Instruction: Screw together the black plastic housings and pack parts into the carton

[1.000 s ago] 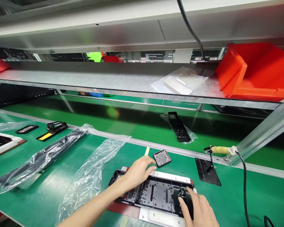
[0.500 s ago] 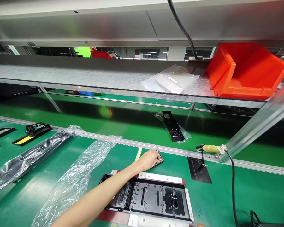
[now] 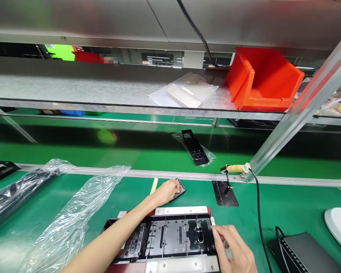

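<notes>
My left hand (image 3: 168, 190) reaches over a small black tray of tiny parts (image 3: 179, 189), its fingers pinched together at the tray's contents; what they hold is too small to make out. A black rectangular housing (image 3: 174, 235) lies in a fixture with white metal bars (image 3: 184, 211), partly covered by my left forearm. At the housing's right end, my right hand (image 3: 233, 246) has its thumb and forefinger close together by the fixture's edge. Whether anything is between them is unclear. A yellowish strip (image 3: 154, 185) lies beside the tray.
Clear plastic film (image 3: 74, 216) and a wrapped dark bar (image 3: 19, 189) lie left. A yellow-handled tool (image 3: 235, 168) with a black cable stands near a slanted metal post (image 3: 298, 102). A black box (image 3: 307, 252) sits right. Above is a shelf with a red bin (image 3: 267, 81).
My right hand has come into view from the lower edge to the housing's right end. My left hand stays at the small tray. The view has shifted to the right.
</notes>
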Demonstrator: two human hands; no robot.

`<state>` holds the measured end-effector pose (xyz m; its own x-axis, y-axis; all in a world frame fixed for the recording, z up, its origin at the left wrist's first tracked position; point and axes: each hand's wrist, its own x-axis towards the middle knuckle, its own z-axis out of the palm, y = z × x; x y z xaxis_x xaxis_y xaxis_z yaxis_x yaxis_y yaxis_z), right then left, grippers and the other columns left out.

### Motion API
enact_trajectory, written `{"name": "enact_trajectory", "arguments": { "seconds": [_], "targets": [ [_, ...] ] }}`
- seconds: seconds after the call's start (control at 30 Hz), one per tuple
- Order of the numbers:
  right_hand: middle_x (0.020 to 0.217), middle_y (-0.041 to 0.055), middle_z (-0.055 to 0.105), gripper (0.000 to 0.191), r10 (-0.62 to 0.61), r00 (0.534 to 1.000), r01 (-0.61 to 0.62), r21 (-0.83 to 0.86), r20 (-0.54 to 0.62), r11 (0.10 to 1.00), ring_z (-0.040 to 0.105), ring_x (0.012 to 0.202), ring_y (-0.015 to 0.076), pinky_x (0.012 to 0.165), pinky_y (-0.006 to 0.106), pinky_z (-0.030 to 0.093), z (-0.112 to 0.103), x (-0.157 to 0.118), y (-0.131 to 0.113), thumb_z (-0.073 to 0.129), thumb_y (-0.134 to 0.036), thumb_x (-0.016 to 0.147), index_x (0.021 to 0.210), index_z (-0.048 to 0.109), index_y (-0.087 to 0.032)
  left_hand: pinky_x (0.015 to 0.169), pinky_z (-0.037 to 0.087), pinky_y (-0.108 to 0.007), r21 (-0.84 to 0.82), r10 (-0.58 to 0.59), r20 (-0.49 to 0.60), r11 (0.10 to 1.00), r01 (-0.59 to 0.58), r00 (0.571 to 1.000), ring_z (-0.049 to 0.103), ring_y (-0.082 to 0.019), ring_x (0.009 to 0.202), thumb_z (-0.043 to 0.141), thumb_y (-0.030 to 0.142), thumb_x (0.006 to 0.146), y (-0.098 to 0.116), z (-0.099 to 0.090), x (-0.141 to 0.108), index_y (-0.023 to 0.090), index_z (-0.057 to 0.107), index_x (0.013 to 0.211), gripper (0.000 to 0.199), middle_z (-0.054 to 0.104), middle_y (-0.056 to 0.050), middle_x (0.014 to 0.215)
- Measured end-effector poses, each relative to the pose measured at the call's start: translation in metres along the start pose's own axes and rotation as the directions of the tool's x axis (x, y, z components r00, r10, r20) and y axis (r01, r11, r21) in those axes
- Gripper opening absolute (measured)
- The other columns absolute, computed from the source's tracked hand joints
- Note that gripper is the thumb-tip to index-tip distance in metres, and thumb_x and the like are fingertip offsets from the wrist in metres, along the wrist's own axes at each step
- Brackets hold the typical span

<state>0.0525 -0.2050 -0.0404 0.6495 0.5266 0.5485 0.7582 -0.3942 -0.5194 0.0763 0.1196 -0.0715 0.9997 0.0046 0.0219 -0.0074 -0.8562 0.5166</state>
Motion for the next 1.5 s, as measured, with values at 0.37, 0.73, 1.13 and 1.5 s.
{"name": "enact_trajectory", "arguments": {
  "seconds": [0.37, 0.73, 1.13, 1.5],
  "targets": [
    [0.101, 0.0083, 0.071, 0.046, 0.59, 0.804, -0.567, 0.383, 0.067, 0.729, 0.068, 0.082, 0.018, 0.065, 0.027, 0.055, 0.0, 0.058, 0.003, 0.059, -0.057, 0.093, 0.118, 0.069, -0.02, 0.081, 0.051, -0.033, -0.055, -0.032, -0.039, 0.998, 0.03, 0.999, 0.063, -0.017, 0.083, 0.058, 0.031, 0.101, 0.004, -0.001, -0.006, 0.014, 0.061, 0.083, 0.025, 0.065, -0.002, 0.086],
    [0.15, 0.0183, 0.045, 0.078, 0.598, 0.673, -0.417, 0.443, -0.435, 0.793, 0.065, 0.096, 0.0189, 0.077, 0.034, 0.06, 0.014, 0.136, 0.042, 0.068, -0.056, 0.086, 0.151, 0.04, -0.022, 0.063, 0.043, -0.026, -0.277, -0.181, -0.174, 0.952, 0.128, 0.968, 0.059, -0.015, 0.068, 0.052, 0.029, 0.097, 0.046, -0.032, -0.043, 0.019, 0.068, 0.097, 0.019, 0.069, -0.001, 0.08],
    [0.095, 0.0034, 0.07, 0.031, 0.412, 0.633, -0.18, 0.393, -0.656, 0.902, 0.059, 0.057, 0.0097, 0.055, 0.027, 0.05, -0.021, 0.155, 0.027, 0.054, -0.047, 0.097, 0.105, 0.061, -0.018, 0.08, 0.049, -0.029, -0.442, -0.027, -0.115, 0.897, -0.027, 0.993, 0.065, -0.017, 0.087, 0.063, 0.029, 0.1, 0.109, 0.014, -0.132, 0.023, 0.072, 0.087, 0.017, 0.072, -0.001, 0.09],
    [0.074, 0.0014, 0.058, 0.014, 0.203, 0.369, 0.221, 0.298, -0.907, 0.929, 0.07, 0.071, 0.0244, 0.075, 0.05, 0.054, -0.073, 0.111, -0.014, 0.065, -0.035, 0.082, 0.078, 0.067, -0.023, 0.078, 0.049, -0.031, -0.356, 0.028, -0.121, 0.932, -0.07, 0.992, 0.062, -0.018, 0.089, 0.066, 0.025, 0.098, 0.103, 0.027, -0.121, 0.023, 0.074, 0.085, 0.015, 0.072, -0.001, 0.09]
  ]
}}
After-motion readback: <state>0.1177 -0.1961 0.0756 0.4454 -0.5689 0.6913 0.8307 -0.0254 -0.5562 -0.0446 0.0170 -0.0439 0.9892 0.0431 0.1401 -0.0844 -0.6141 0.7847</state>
